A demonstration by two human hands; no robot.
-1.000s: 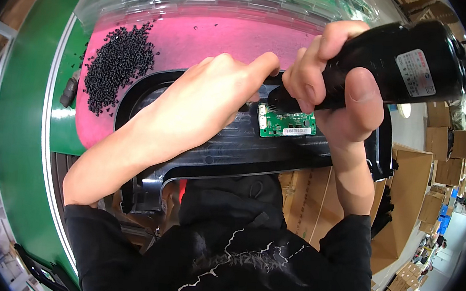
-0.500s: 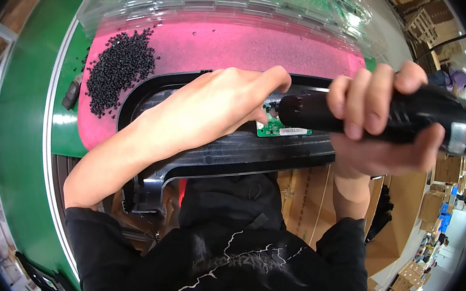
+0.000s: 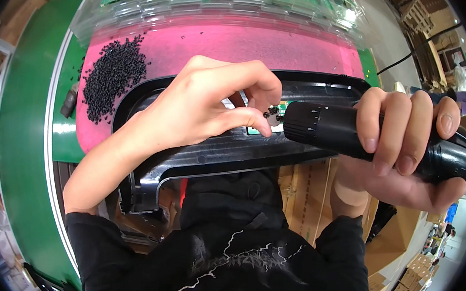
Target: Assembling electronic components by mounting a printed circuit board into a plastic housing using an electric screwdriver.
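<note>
My right hand [image 3: 391,137] is closed around a black electric screwdriver [image 3: 323,125], which lies nearly level with its nose pointing left. A small cluster of black screws [image 3: 273,114] shows at the nose. Thumb and bent fingers of my left hand [image 3: 209,99] close in on this cluster, pinching at it; the exact contact is partly hidden. Under both hands lies a long black plastic housing [image 3: 232,152] with a raised rim. Inside it, a green circuit board [image 3: 253,131] shows only in part beneath my left fingers and the screwdriver.
A heap of small black screws [image 3: 114,79] lies left on the pink mat [image 3: 225,42], with a dark grey object [image 3: 69,102] beside it on the green table [image 3: 24,127]. Stacked clear trays [image 3: 218,3] holding green boards stand at the back. Cardboard boxes [image 3: 403,227] are at the right.
The screwdriver and my right hand have shifted right and toward me, the nose collar now showing clearly. My left fingers have moved beside the nose, where the screws show.
</note>
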